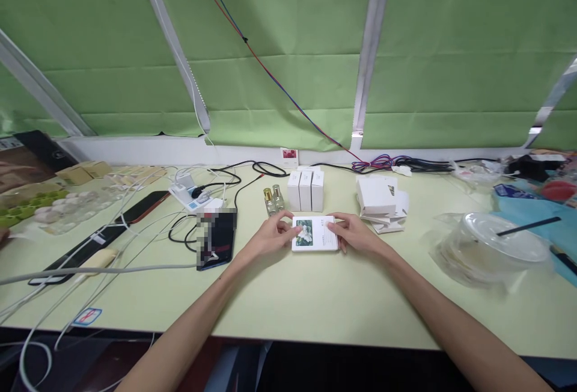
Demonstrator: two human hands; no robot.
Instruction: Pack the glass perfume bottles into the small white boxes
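1. The flat box is out in the middle of the surface, between front and back edges, flower picture facing up.
2. The left hand has its grip pinched on the box's left end; the right hand pinches the right end.
3. Just behind stand three cartons, side by side, with two bottles to their left.
4. White packaging lies to the cartons' right.
5. Toward the left edge there's a phone; toward the right edge, a bagged tub.
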